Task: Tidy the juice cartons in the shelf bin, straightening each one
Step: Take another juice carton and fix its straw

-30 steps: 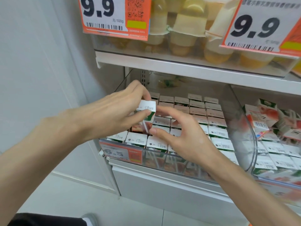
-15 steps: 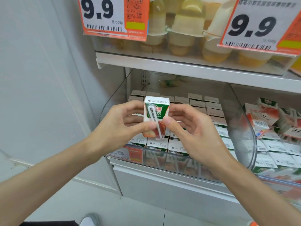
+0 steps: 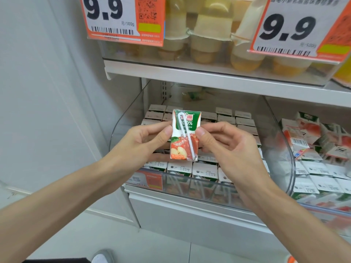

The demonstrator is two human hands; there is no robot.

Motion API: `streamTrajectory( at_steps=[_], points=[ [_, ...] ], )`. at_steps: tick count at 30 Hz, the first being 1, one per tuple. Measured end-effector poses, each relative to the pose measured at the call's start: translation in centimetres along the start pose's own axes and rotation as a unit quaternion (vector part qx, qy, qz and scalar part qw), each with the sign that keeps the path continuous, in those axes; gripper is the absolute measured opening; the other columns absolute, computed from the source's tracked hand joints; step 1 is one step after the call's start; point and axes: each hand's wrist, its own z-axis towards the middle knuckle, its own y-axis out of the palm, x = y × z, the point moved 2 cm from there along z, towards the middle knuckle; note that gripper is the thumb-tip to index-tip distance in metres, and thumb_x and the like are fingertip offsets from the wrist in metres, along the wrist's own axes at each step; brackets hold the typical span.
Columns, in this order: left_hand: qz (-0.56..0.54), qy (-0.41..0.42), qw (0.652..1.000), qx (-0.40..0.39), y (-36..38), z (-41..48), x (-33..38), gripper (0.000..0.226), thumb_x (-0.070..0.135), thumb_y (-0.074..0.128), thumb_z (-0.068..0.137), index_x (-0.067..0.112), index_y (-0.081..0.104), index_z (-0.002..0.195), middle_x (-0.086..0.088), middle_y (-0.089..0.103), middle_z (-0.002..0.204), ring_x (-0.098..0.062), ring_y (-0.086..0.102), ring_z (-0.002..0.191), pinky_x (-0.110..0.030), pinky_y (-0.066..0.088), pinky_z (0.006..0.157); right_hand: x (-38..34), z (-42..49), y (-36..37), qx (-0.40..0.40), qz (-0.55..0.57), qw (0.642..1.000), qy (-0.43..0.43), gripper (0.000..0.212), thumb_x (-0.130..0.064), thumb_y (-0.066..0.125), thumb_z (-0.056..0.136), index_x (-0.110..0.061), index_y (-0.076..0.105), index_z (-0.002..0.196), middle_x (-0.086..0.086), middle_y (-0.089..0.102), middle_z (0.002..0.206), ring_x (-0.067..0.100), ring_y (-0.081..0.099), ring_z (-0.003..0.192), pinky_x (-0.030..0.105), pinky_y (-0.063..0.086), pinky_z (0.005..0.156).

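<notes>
One juice carton (image 3: pixel 185 134) stands upright in the air above the front part of the shelf bin (image 3: pixel 190 188). The left hand (image 3: pixel 140 143) is at its left side and the right hand (image 3: pixel 228 147) at its right. Rows of cartons (image 3: pixel 204 171) fill the bin from front to back. A second bin (image 3: pixel 322 207), just to the right, has loose cartons (image 3: pixel 311 168) in it. The shelf (image 3: pixel 209 78) above carries cups (image 3: pixel 207 44), with two price tags (image 3: pixel 115 18) in front of them.

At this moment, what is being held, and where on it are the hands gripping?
One juice carton, upright above the bin. The left hand pinches its left edge and the right hand its right edge, thumbs on the front around mid-height.
</notes>
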Motion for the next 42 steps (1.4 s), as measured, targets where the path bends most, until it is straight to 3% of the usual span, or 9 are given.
streamTrajectory(
  at_steps=[4,8,17,20,23,25,27,34,42],
  points=[
    [-0.014,-0.031,0.999,-0.022,0.8,0.0,0.1,0.042,0.042,0.045,0.107,0.022,0.069,0.136,-0.003,0.079,0.121,-0.021,0.074,0.116,-0.036,0.062,0.096,0.4,-0.1,0.5,-0.015,0.034,0.997,0.065,0.018,-0.030,0.073,0.097,-0.015,0.081,0.104,0.000,0.083,0.100,0.020,0.079,0.096,0.031,0.060,0.091],
    [-0.019,-0.064,0.998,-0.007,1.1,0.3,0.2,0.053,0.054,0.044,0.102,0.018,0.075,0.124,-0.006,0.081,0.112,-0.020,0.076,0.107,-0.036,0.065,0.086,0.6,-0.2,0.9,-0.046,0.096,0.987,0.123,0.025,-0.028,0.067,0.101,-0.008,0.077,0.113,0.009,0.082,0.103,0.026,0.079,0.102,0.031,0.058,0.093],
    [-0.053,-0.098,0.994,-0.014,1.0,0.4,0.2,0.056,0.054,0.047,0.099,0.013,0.074,0.128,-0.010,0.079,0.118,-0.023,0.075,0.111,-0.038,0.065,0.084,0.5,0.0,0.6,-0.063,0.148,0.975,0.151,0.031,-0.025,0.066,0.102,-0.001,0.071,0.121,0.011,0.082,0.106,0.022,0.079,0.099,0.031,0.057,0.091],
    [-0.107,-0.124,0.987,-0.007,1.2,0.3,0.8,0.058,0.055,0.049,0.096,0.014,0.074,0.128,-0.014,0.078,0.120,-0.027,0.077,0.107,-0.035,0.065,0.073,0.4,-0.1,0.6,-0.073,0.126,0.978,0.150,0.033,-0.031,0.069,0.099,-0.003,0.074,0.114,0.011,0.082,0.105,0.022,0.079,0.097,0.030,0.059,0.088],
    [-0.139,-0.147,0.979,-0.022,1.2,-0.2,1.4,0.050,0.052,0.047,0.103,0.021,0.071,0.133,-0.010,0.078,0.122,-0.025,0.079,0.102,-0.028,0.064,0.064,0.1,-0.1,0.5,-0.061,0.059,0.988,0.126,0.032,-0.038,0.072,0.096,-0.007,0.078,0.102,0.009,0.083,0.098,0.015,0.077,0.083,0.030,0.061,0.087],
    [-0.158,-0.162,0.973,-0.030,1.0,-0.4,1.6,0.048,0.051,0.048,0.104,0.021,0.069,0.135,-0.011,0.078,0.122,-0.025,0.080,0.096,-0.025,0.064,0.064,0.1,-0.1,0.6,-0.050,0.022,0.993,0.108,0.032,-0.039,0.072,0.095,-0.008,0.080,0.098,0.008,0.082,0.093,0.014,0.073,0.077,0.026,0.061,0.082],
    [-0.164,-0.169,0.971,-0.036,0.9,-0.4,1.8,0.047,0.051,0.050,0.104,0.021,0.069,0.135,-0.013,0.077,0.125,-0.033,0.079,0.103,-0.025,0.065,0.066,-0.1,-0.1,0.7,-0.042,-0.008,0.994,0.099,0.030,-0.040,0.071,0.096,-0.013,0.083,0.095,0.004,0.082,0.090,0.013,0.070,0.075,0.023,0.060,0.076],
    [-0.053,-0.149,0.987,0.027,1.0,-0.2,1.6,0.043,0.055,0.052,0.102,0.025,0.077,0.117,-0.007,0.082,0.106,-0.025,0.081,0.092,-0.031,0.064,0.063,-0.3,-0.1,1.2,-0.078,-0.063,0.988,0.116,0.045,-0.063,0.069,0.089,-0.022,0.086,0.098,0.001,0.083,0.095,0.021,0.078,0.096,0.040,0.059,0.098],
    [-0.020,-0.177,0.983,0.052,0.7,0.1,1.1,0.054,0.066,0.063,0.091,0.020,0.080,0.111,-0.006,0.080,0.100,-0.023,0.076,0.090,-0.029,0.056,0.052,-0.6,-0.1,1.4,-0.089,-0.054,0.987,0.120,0.048,-0.062,0.066,0.091,-0.018,0.086,0.087,0.001,0.083,0.091,0.020,0.078,0.089,0.043,0.058,0.097]
  ],
)
